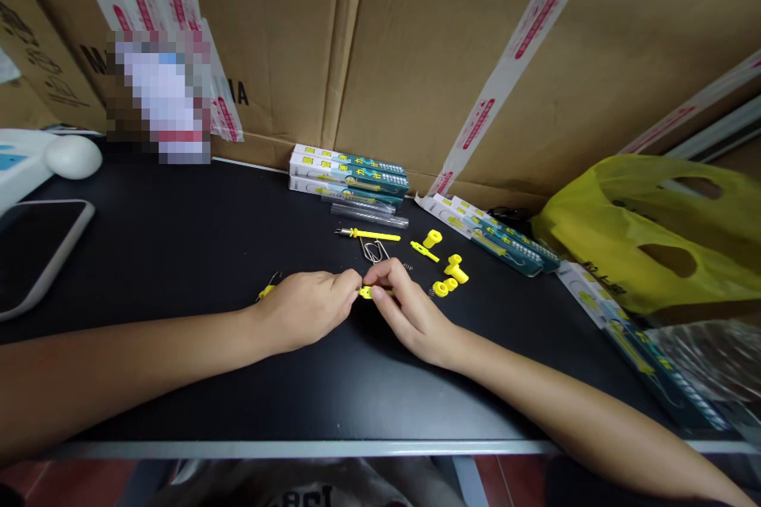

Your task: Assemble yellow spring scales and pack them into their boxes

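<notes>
Both hands meet over the black table, around a small yellow plastic part (365,292). My left hand (312,307) is closed at the left end of that part, its fingers curled. My right hand (411,315) pinches the part's right end between thumb and fingers. Just beyond them lie metal hooks (374,251) and a yellow rod with a metal tip (376,236). Right of my right hand are a flat yellow piece (425,251), a yellow cap (433,238), several other yellow caps and small springs. Another yellow piece (266,292) shows partly behind my left wrist.
Clear tubes (369,215) lie before stacked small boxes (348,173). More boxes (487,234) and a yellow plastic bag (648,230) are at the right. A phone (41,253) and a white device (27,162) sit left. Cardboard (267,40) stands behind the table (196,404).
</notes>
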### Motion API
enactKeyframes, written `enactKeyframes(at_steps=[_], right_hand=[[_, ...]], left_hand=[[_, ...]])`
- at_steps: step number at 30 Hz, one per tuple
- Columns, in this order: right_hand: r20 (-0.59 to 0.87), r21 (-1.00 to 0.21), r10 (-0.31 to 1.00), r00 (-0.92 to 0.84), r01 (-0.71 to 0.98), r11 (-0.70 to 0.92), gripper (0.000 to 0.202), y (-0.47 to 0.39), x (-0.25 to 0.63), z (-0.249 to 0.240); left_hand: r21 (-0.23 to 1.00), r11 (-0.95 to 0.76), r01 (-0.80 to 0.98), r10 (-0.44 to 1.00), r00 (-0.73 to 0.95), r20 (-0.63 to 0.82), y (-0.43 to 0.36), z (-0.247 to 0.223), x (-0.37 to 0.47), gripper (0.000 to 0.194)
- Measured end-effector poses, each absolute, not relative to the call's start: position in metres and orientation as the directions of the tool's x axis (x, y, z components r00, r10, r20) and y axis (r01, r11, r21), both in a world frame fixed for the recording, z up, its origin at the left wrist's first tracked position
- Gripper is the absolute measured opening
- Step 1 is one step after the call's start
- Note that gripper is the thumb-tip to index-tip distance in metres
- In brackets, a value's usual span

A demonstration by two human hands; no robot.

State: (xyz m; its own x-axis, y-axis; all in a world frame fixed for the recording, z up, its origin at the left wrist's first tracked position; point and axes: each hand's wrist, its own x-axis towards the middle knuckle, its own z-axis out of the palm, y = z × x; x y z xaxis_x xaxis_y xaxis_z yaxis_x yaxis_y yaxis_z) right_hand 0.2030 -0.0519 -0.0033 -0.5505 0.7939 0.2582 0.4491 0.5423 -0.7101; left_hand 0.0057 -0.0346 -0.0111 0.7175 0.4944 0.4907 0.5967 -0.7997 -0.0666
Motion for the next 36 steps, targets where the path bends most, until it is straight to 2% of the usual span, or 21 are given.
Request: enactKeyframes(at_steps=[3, 5, 12, 15, 19, 24, 26, 28, 30, 33, 36], right_hand=[[0.282, -0.621, 0.772, -0.570, 0.505, 0.600, 0.007, -0.051, 0.204, -0.003], [0.271, -0.603, 0.777, -0.568, 0.528, 0.597, 0.006, -0.051, 0.204, -0.002], [0.184, -0.714, 0.808, -0.560, 0.488, 0.501, 0.009, -0.055, 0.200, 0.002], [0.191, -0.702, 0.802, -0.565, 0.493, 0.514, 0.008, -0.055, 0.199, 0.001], [0.222, -0.568, 0.795, -0.564, 0.588, 0.576, 0.004, -0.053, 0.201, -0.003], [0.377, -0.261, 0.699, -0.608, 0.654, 0.710, 0.008, -0.048, 0.204, -0.005], [0.413, -0.225, 0.677, -0.609, 0.652, 0.724, 0.010, -0.046, 0.206, -0.003], [0.426, -0.264, 0.694, -0.580, 0.654, 0.709, 0.010, -0.044, 0.207, 0.000], [0.422, -0.360, 0.729, -0.539, 0.638, 0.680, 0.009, -0.043, 0.208, 0.002], [0.386, -0.601, 0.800, -0.459, 0.532, 0.596, 0.008, -0.040, 0.209, 0.003], [0.270, -0.869, 0.880, -0.391, 0.295, 0.398, 0.014, -0.038, 0.208, 0.004]], left_hand=[[-0.046, -0.808, 0.587, 0.495, 0.720, 0.487, -0.034, -0.011, 0.005, 0.022], [-0.019, -0.806, 0.591, 0.510, 0.712, 0.483, -0.034, -0.011, 0.004, 0.022], [-0.001, -0.818, 0.575, 0.483, 0.687, 0.543, -0.035, -0.011, 0.005, 0.025], [-0.019, -0.825, 0.564, 0.466, 0.700, 0.541, -0.035, -0.012, 0.005, 0.025], [-0.065, -0.824, 0.563, 0.455, 0.725, 0.518, -0.034, -0.015, 0.005, 0.024], [-0.102, -0.825, 0.556, 0.445, 0.750, 0.489, -0.034, -0.012, 0.006, 0.022], [-0.087, -0.819, 0.567, 0.471, 0.751, 0.462, -0.034, -0.010, 0.006, 0.021], [-0.045, -0.811, 0.583, 0.508, 0.740, 0.441, -0.034, -0.009, 0.005, 0.020], [0.002, -0.808, 0.590, 0.532, 0.727, 0.434, -0.033, -0.009, 0.004, 0.020], [0.043, -0.804, 0.593, 0.550, 0.713, 0.435, -0.032, -0.010, 0.003, 0.020], [0.072, -0.790, 0.609, 0.575, 0.696, 0.430, -0.032, -0.012, 0.002, 0.019]])
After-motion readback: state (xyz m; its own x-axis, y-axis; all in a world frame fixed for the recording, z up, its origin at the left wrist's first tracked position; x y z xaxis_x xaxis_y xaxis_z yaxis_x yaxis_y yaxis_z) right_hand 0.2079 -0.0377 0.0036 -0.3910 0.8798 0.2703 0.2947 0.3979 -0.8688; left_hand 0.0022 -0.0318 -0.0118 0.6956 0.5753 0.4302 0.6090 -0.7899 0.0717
